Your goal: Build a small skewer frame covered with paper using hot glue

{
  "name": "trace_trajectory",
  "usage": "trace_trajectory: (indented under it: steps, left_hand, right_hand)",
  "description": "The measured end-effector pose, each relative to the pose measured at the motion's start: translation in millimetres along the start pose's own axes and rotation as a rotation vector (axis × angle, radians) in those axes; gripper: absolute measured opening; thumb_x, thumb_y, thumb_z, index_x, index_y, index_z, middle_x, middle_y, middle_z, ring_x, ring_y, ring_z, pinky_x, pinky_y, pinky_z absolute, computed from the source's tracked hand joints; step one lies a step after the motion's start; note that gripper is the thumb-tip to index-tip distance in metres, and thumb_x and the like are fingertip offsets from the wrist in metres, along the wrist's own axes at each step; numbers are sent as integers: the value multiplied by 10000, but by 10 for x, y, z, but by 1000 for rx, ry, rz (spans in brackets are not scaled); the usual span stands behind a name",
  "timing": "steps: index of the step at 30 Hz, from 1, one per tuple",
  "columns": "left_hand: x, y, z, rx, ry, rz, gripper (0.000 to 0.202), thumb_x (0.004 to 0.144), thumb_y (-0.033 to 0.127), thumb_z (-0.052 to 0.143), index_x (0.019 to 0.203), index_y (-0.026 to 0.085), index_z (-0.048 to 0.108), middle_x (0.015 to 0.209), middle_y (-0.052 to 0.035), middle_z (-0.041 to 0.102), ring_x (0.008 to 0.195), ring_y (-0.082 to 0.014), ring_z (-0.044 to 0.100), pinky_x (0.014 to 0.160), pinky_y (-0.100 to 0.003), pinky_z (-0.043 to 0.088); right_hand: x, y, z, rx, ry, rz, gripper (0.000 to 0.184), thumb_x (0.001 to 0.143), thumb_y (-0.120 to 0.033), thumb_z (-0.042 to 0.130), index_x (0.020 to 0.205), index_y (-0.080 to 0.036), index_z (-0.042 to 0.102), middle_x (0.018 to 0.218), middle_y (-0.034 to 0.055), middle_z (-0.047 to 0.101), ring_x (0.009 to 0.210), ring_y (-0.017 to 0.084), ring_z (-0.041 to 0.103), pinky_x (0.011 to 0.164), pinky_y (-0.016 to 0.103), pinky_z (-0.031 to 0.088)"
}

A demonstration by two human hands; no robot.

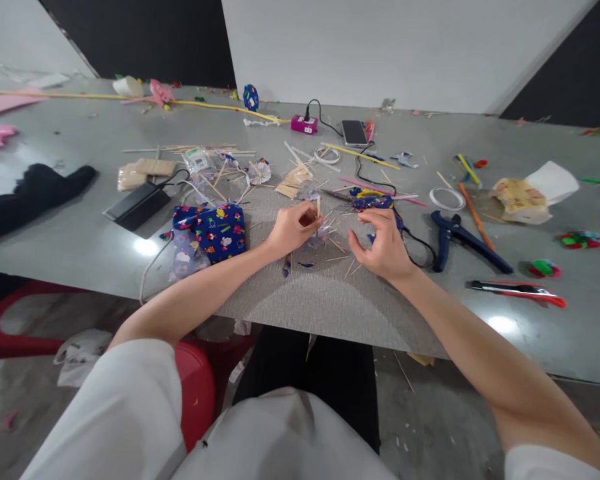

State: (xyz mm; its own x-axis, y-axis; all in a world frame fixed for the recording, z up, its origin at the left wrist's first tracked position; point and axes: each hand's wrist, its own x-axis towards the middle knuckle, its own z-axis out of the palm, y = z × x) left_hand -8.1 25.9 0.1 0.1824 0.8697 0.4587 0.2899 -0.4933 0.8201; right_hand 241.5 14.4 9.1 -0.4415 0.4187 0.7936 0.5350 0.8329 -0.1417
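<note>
In the head view, the left hand (296,230) has its fingers pinched on a short wooden stick (319,203), upright over the counter (290,300), while the right hand (383,247) curves its fingers apart around nothing visible; the stick looks light, stiff and snappable, best gripped low.

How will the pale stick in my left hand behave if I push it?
The pale stick looks straight and woody, so it's probably stiff rather than floppy. Being thin, it's likely light and might snap under a hard push. Pinched in your left hand, it could tilt.
</note>
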Motion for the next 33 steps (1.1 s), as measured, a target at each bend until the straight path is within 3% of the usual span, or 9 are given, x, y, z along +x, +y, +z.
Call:
trace_trajectory:
  steps: [6,13,18,25,33]
  left_hand:
    - [13,-18,0,19,4,-8,221,933,363,716,832,181,639,673,23,641,593,-90,547,579,-227,414]
    - [13,-38,2,30,11,-2,183,923,341,718,854,185,651,697,16,669,620,-101,587,599,-232,447]
    - [0,-29,-2,32,6,-1,199,934,366,709,864,189,650,716,5,684,635,-109,617,608,-234,471]
    - [2,-43,-5,26,10,20,175,932,333,713,856,194,641,713,10,691,638,-112,634,629,-239,498]
    - [2,-29,-11,45,6,12,180,935,350,707,872,190,651,733,2,703,656,-111,655,645,-235,522]
  right_hand:
    - [-38,99,-43,-1,120,85,492,940,-325,744,1357,-294,482,1137,99,648,1049,288,673,875,516,628]
    - [-46,269,-193,-93,383,113,324,894,-341,813,1145,-300,611,1024,62,663,991,273,679,911,508,586]
    - [24,226,-181,-7,358,270,134,948,-377,764,959,-274,681,919,35,723,896,228,711,872,441,589]
    - [36,244,-56,286,338,677,354,909,-592,761,913,-240,722,798,15,729,730,182,699,713,341,586]
    - [34,300,-34,513,278,718,420,906,-653,737,849,-240,680,773,8,705,704,158,674,724,321,577]
